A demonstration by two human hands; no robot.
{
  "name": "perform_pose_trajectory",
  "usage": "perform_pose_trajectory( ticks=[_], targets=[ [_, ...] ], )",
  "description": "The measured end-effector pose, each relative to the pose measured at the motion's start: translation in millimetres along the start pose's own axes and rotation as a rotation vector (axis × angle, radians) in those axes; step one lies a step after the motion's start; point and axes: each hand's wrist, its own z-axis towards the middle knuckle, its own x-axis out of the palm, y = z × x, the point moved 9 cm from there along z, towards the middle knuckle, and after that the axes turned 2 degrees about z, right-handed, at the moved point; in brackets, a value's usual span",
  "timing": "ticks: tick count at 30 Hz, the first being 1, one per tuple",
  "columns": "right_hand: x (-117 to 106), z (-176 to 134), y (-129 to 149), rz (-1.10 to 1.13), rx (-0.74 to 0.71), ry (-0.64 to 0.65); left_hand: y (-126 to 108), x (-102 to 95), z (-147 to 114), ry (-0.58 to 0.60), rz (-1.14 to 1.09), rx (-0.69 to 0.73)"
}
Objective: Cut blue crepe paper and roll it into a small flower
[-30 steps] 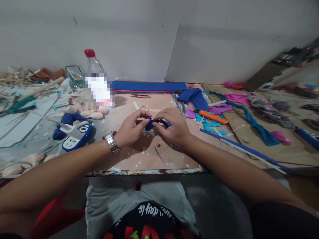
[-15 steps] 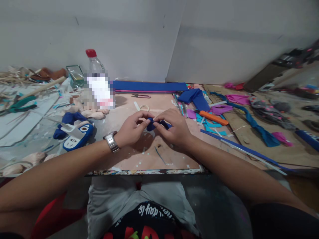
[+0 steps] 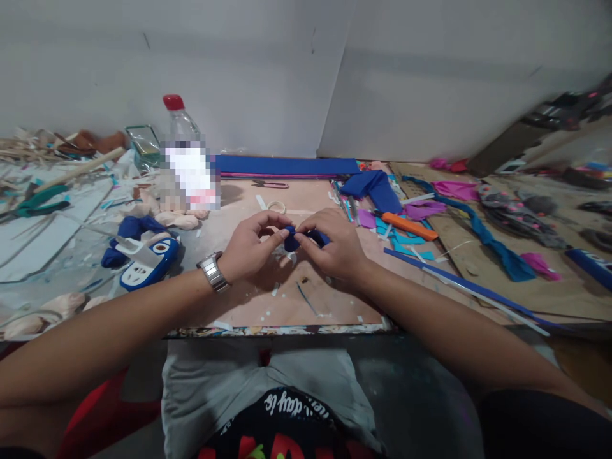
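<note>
Over the middle of the table, both hands hold one dark blue strip (image 3: 291, 242) with a rolled or folded end; I cannot tell if it is cloth or paper. My left hand (image 3: 253, 247), with a metal watch on its wrist, pinches the rolled end between thumb and fingers. From the other side, my right hand (image 3: 335, 245) is closed on the strip, and part of it shows under the fingers. Just beyond the fingertips lies a pale tape ring (image 3: 276, 208). Small snips (image 3: 270, 185) rest farther back.
At left are a blue-and-white power socket (image 3: 150, 262), green-handled pliers (image 3: 43, 201) and a red-capped bottle (image 3: 182, 121) behind a blurred bright screen (image 3: 192, 172). An orange cutter (image 3: 410, 226) lies among scraps at right. A long blue strip (image 3: 287, 165) runs along the wall.
The rolled blue end has turned slightly between the fingers and shows a little more of its face. Both hands stay in nearly the same place.
</note>
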Motion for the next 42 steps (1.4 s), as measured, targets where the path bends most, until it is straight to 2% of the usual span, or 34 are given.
perform_pose_trajectory(
  ticks=[9, 16, 20, 28, 36, 42],
  targets=[
    [1, -1, -3, 0.016, 0.033, 0.003, -3, 3.0, -3, 0.036, 0.039, 0.019],
    [1, 1, 0, -0.005, 0.010, 0.034, 1, -0.3, 0, -0.008, -0.089, -0.012],
    [2, 1, -1, -0.043, -0.009, 0.037, 2, -3.1, 1, -0.037, -0.071, -0.025],
    [3, -1, -4, -0.030, -0.017, 0.032, 1, -0.9, 0, -0.018, -0.052, 0.016],
    [7, 1, 0, -0.051, -0.004, 0.097, -17, 0.8, -4, 0.035, 0.170, 0.170],
    [9, 1, 2, -0.052, -0.008, 0.126, -18, 2.3, -4, 0.042, 0.185, 0.148]
  ],
)
